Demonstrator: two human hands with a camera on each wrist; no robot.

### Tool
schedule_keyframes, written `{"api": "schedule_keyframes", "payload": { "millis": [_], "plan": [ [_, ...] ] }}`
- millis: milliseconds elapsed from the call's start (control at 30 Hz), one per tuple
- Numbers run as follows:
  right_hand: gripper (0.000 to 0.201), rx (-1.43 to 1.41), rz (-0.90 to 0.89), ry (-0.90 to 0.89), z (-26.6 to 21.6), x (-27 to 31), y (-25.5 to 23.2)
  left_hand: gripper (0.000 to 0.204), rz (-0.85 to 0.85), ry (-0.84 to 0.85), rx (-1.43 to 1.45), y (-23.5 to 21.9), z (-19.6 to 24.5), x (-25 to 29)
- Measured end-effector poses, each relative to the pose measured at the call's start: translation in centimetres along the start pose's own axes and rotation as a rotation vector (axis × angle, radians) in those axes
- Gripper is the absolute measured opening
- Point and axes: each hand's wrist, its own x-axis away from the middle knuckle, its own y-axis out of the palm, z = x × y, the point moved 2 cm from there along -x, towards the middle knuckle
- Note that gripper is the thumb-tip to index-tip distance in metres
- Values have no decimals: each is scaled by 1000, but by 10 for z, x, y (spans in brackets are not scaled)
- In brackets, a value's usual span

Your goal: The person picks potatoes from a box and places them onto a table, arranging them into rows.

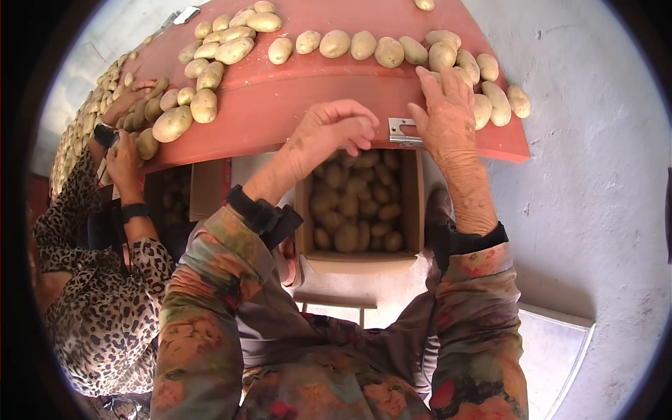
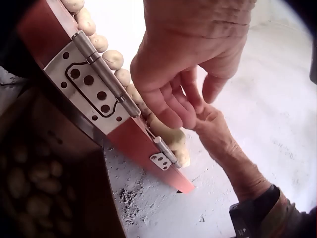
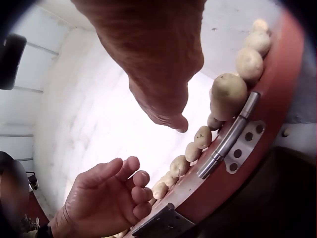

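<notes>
My left hand [image 1: 353, 133] hovers at the near edge of the red table [image 1: 315, 91], right above a cardboard box [image 1: 414, 203] filled with potatoes [image 1: 353, 206]. Its fingers are loosely curled and hold nothing, as the left wrist view [image 2: 183, 104] and the right wrist view [image 3: 124, 188] show. My right hand [image 1: 437, 80] lies on the table's edge with its fingers stretched out, touching the potatoes [image 1: 448, 56] lined up there. It grips none of them. A metal hinge [image 1: 402, 131] sits between the two hands.
Many loose potatoes [image 1: 210, 70] lie along the red table. At the left a second person in a leopard-print sleeve [image 1: 105, 301] handles potatoes [image 1: 150, 140] over another box [image 1: 175, 196]. A pale concrete floor [image 1: 595, 175] lies to the right.
</notes>
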Motion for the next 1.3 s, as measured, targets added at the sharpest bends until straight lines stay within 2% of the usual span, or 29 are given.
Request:
{"api": "schedule_keyframes", "payload": {
  "millis": [67,100,167,233,300,367,433,567,633,667,733,767,833,900,1000,1067,1133,1167,1233,1300],
  "plan": [
    [50,-29,113,-61,-11,-4,-7,16,-194,-6,-53,14,4,7],
    [50,-31,113,-58,-15,-5,-9,16,-196,-9,-55,18,1,8],
    [47,-139,64,-66,-21,-5,-11,16,-492,-104,-168,30,-9,11],
    [43,-163,67,-87,-24,-6,-11,14,-536,-124,-229,38,-20,14],
    [40,-188,72,-114,-27,-5,-13,14,-607,-122,-489,43,-30,16],
    [34,-236,72,-132,-29,-3,-15,16,-614,-61,-553,47,-42,16],
    [33,-241,88,-136,-30,-3,-16,20,-670,-137,-767,47,-60,17],
    [28,-262,117,-161,-32,-4,-18,26,-684,-119,-968,41,-112,18],
    [27,-260,108,-153,-33,-3,-18,33,-641,-137,-1306,41,-135,18],
    [26,-254,98,-145,-34,-4,-18,33,-638,-141,-1311,39,-149,21],
    [25,-257,77,-131,-35,-4,-21,26,-489,-169,-1460,32,-177,26],
    [24,-259,55,-120,-36,-5,-22,26,-479,-175,-1470,30,-189,27],
    [23,-262,76,-130,-36,-4,-22,36,-702,-438,-1585,24,-202,32],
    [22,-277,107,-153,-36,-7,-25,31,-624,-151,-1738,26,-196,48],
    [21,-289,93,-167,-38,-7,-30,27,-511,-216,-1768,23,-239,48],
    [14,-296,68,-165,-41,-8,-30,28,-422,-263,-1791,30,-241,34],
    [15,-303,45,-174,-42,-6,-30,51,-580,-724,-1766,36,-239,26],
    [16,-284,15,-165,-41,-6,-31,51,-563,-740,-1761,32,-242,32],
    [17,-295,-8,-165,-41,-5,-31,39,-444,-268,-1911,30,-243,39],
    [15,-282,-39,-164,-41,-4,-31,37,-477,-332,-1878,27,-250,34]
  ]
}}
